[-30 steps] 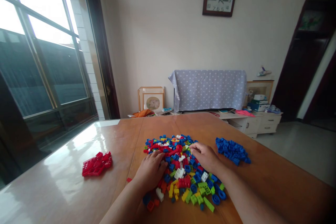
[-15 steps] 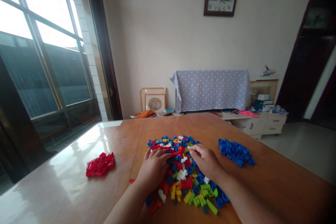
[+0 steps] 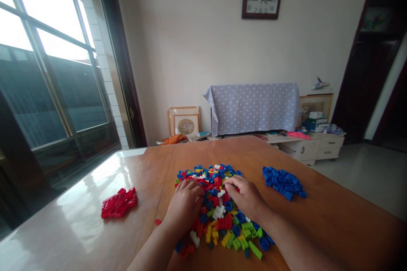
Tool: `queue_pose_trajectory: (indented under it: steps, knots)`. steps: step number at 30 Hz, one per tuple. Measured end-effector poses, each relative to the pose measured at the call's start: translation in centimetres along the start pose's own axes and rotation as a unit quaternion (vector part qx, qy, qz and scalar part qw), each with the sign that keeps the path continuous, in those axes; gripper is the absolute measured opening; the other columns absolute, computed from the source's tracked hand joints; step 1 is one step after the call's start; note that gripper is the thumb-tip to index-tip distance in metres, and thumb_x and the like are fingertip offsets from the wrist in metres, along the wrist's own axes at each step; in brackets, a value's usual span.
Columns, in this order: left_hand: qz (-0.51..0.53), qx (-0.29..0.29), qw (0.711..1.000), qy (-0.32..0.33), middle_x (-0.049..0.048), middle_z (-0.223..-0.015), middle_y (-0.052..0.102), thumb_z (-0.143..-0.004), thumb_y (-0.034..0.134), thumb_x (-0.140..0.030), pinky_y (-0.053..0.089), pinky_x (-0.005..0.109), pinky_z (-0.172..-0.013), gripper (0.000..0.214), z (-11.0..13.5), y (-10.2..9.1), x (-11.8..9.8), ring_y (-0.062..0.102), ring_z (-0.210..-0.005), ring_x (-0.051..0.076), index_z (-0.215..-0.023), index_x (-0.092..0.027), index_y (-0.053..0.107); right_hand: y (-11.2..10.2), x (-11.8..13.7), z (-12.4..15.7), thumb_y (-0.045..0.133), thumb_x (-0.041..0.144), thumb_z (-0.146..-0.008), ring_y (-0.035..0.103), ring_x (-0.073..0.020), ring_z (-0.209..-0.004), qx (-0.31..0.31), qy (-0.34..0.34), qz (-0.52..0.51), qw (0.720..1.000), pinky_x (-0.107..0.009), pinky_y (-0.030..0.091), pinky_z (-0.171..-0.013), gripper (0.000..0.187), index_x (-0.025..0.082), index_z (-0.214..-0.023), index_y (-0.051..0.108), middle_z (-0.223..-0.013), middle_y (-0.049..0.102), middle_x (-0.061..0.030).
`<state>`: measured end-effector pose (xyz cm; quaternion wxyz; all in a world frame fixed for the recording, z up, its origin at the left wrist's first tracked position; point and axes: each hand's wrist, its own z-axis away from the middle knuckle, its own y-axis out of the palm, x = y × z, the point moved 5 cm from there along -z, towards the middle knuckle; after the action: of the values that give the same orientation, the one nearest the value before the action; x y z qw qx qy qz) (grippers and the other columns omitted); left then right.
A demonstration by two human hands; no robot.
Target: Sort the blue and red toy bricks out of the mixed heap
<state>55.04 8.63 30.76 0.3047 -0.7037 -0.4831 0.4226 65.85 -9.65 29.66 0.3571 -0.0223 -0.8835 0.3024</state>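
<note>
A mixed heap of plastic building bricks (image 3: 226, 222) in red, blue, yellow, green and white spreads over the table in front of me. My left hand (image 3: 187, 204) lies on the heap's left side, its fingers curled down over red pieces; what is under them is hidden. Across from it, my right hand (image 3: 245, 197) rests at the heap's right side, with thumb and forefinger drawn together near red and white bricks. Whatever sits in that pinch is too small or covered to make out.
Left of the heap, red lattice-like pieces (image 3: 119, 204) form a separate pile. A pile of blue bricks (image 3: 283, 183) lies to the right. The wooden table (image 3: 330, 216) runs toward a low white cabinet (image 3: 327, 148) and a cloth-covered object (image 3: 254, 108) by the wall.
The left hand's fingers have curled in more, and the red piece that stretched out by them is less visible. The right hand has shifted slightly left. The view has turned a little.
</note>
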Motion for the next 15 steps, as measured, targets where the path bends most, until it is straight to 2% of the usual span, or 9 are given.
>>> queue_pose_trajectory:
  steps: [3, 5, 7, 11, 15]
  knots:
    - [0.093, -0.004, 0.994, -0.057, 0.0046, -0.094, 0.068, -0.091, 0.054, -0.027, 0.047, 0.033, -0.085, 0.013, -0.1, -0.1, 0.0, 0.060, -0.094, 0.021, -0.088, -0.023, 0.066, 0.1, 0.4, 0.1, 0.052, 0.029, -0.094, 0.064, -0.0203, -0.087, 0.000, -0.001, -0.008, 1.000, -0.031, 0.050, -0.080, 0.021, 0.024, -0.091, 0.072, -0.089, 0.069, -0.0036]
    - [0.178, -0.001, 0.979, -0.102, 0.0026, -0.088, 0.066, -0.092, 0.055, -0.032, 0.047, 0.029, -0.076, 0.014, -0.1, 0.2, 0.1, 0.060, -0.084, 0.019, -0.089, -0.021, 0.064, 0.1, 1.0, 0.2, 0.055, 0.029, -0.092, 0.064, -0.0205, -0.087, 0.008, -0.007, -0.022, 1.000, -0.032, 0.051, -0.081, 0.020, 0.025, -0.101, 0.072, -0.092, 0.070, -0.0046]
    - [0.264, 0.006, 0.956, -0.128, 0.0000, -0.081, 0.062, -0.091, 0.058, -0.037, 0.045, 0.026, -0.068, 0.018, -0.1, 0.7, 0.0, 0.056, -0.074, 0.015, -0.089, -0.020, 0.061, 0.1, 1.8, 0.4, 0.061, 0.029, -0.089, 0.064, -0.0210, -0.090, 0.023, -0.021, -0.033, 0.999, -0.033, 0.052, -0.083, 0.027, 0.026, -0.113, 0.070, -0.099, 0.070, -0.0053]
    - [0.404, 0.013, 0.906, -0.125, -0.0021, -0.078, 0.058, -0.089, 0.064, -0.045, 0.042, 0.023, -0.066, 0.028, -0.2, 1.4, -0.6, 0.051, -0.068, 0.011, -0.089, -0.019, 0.055, 0.3, 3.5, 0.9, 0.071, 0.029, -0.082, 0.065, -0.0203, -0.092, 0.066, -0.048, -0.043, 0.996, -0.032, 0.052, -0.085, 0.040, 0.030, -0.122, 0.068, -0.107, 0.069, -0.0038]
    - [0.458, 0.033, 0.880, -0.119, -0.0004, -0.082, 0.060, -0.087, 0.067, -0.049, 0.044, 0.023, -0.068, 0.033, -0.4, 2.3, -1.1, 0.055, -0.074, 0.012, -0.092, -0.019, 0.053, 0.5, 3.9, 1.1, 0.071, 0.025, -0.082, 0.065, -0.0171, -0.086, 0.074, -0.050, -0.047, 0.995, -0.028, 0.052, -0.079, 0.028, 0.029, -0.110, 0.071, -0.097, 0.069, -0.0008]
